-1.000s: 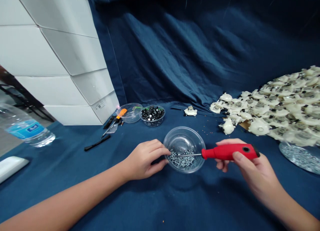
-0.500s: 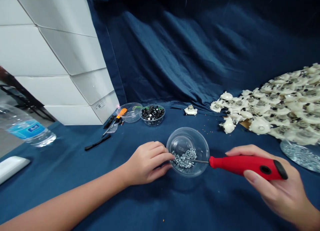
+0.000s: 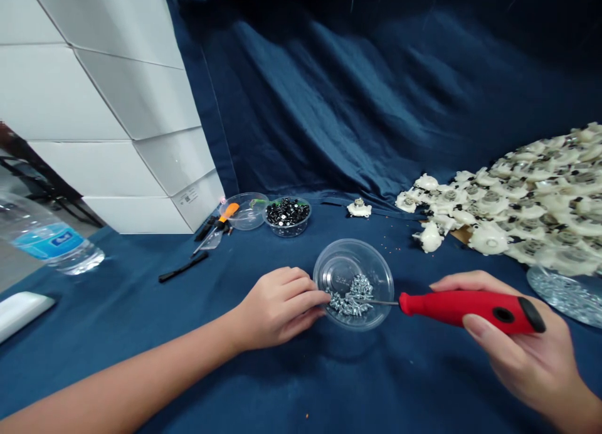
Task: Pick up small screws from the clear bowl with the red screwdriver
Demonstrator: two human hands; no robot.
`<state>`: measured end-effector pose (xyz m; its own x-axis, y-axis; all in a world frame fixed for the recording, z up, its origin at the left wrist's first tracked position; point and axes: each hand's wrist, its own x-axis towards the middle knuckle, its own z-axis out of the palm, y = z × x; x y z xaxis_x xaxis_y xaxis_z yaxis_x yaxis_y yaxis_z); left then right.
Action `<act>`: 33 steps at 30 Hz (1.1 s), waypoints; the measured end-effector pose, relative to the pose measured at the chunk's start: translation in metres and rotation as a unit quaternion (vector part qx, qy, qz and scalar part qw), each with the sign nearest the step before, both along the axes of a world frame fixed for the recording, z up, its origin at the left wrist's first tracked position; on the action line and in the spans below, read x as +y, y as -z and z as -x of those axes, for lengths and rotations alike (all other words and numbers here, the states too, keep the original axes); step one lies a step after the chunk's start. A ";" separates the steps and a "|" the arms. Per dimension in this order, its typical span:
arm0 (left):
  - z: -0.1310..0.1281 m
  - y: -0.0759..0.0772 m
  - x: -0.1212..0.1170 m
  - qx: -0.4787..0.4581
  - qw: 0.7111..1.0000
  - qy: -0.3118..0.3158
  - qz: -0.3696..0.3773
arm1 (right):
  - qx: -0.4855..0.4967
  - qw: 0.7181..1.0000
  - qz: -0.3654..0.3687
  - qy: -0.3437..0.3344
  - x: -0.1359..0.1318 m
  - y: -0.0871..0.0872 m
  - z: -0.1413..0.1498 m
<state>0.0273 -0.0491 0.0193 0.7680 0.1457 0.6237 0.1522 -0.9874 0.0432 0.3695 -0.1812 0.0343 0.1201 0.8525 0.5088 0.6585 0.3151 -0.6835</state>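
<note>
A clear plastic bowl (image 3: pixel 353 249) tilts towards me on the blue cloth, with small silver screws (image 3: pixel 360 290) heaped in its lower part. My left hand (image 3: pixel 285 305) grips the bowl's left rim, its fingers closed together over the edge and the fingertips close to the screws. Wrapped in my right hand (image 3: pixel 531 352) is a red screwdriver (image 3: pixel 458 307) with a black end, held almost level. Its thin shaft reaches into the bowl from the right, and the tip is hidden among the screws.
Behind stands a tub of black screws (image 3: pixel 288 216) beside a clear lid (image 3: pixel 247 212) and an orange-handled screwdriver (image 3: pixel 229 212). One cream part (image 3: pixel 359 207) sits apart from a large pile of cream parts (image 3: pixel 531 202). White boxes (image 3: pixel 94 170) and a water bottle (image 3: pixel 56 241) are at left.
The red screwdriver and my right hand have shifted slightly right. The silver screws lie in a different heap in the bowl. My left hand stays at the rim.
</note>
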 end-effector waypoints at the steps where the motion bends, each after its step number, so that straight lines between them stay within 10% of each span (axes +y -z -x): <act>1: 0.000 0.000 0.000 -0.001 1.000 -0.001 -0.001 | -0.013 1.000 -0.007 0.004 0.000 0.000 0.000; 20: 0.000 -0.004 -0.003 0.032 0.999 0.025 -0.026 | 0.005 1.000 -0.009 0.026 0.003 0.000 0.004; 33: 0.002 -0.002 -0.001 0.031 0.998 0.041 -0.024 | 0.301 0.951 0.072 -0.008 0.023 0.000 0.007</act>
<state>0.0254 -0.0504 0.0210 0.8133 0.0516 0.5795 0.0718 -0.9974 -0.0119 0.3623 -0.1581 0.0347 0.3394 0.9120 0.2303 0.1311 0.1966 -0.9717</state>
